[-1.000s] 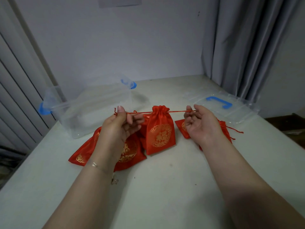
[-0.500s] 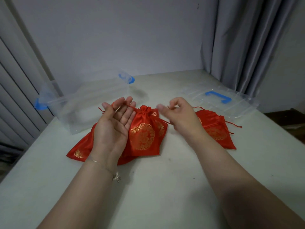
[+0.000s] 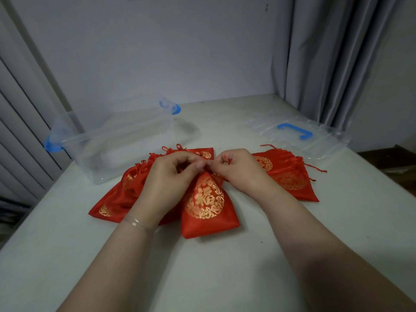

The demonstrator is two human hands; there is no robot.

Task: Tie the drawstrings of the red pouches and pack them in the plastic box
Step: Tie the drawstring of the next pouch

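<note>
The middle red pouch [image 3: 208,203] lies flat on the pale table [image 3: 225,266], its neck pinched between the left hand [image 3: 171,176] and the right hand [image 3: 238,170], which meet at its 12 o'clock end with fingers closed on the thin red drawstring [image 3: 226,158]. More red pouches [image 3: 117,199] lie at its 9 o'clock, and 1 other pouch [image 3: 290,179] at 3 o'clock. The clear plastic box [image 3: 126,143] sits at 10 o'clock, its lid [image 3: 299,136] at 2 o'clock by grey curtains [image 3: 326,52] and a white wall [image 3: 157,52].
</note>
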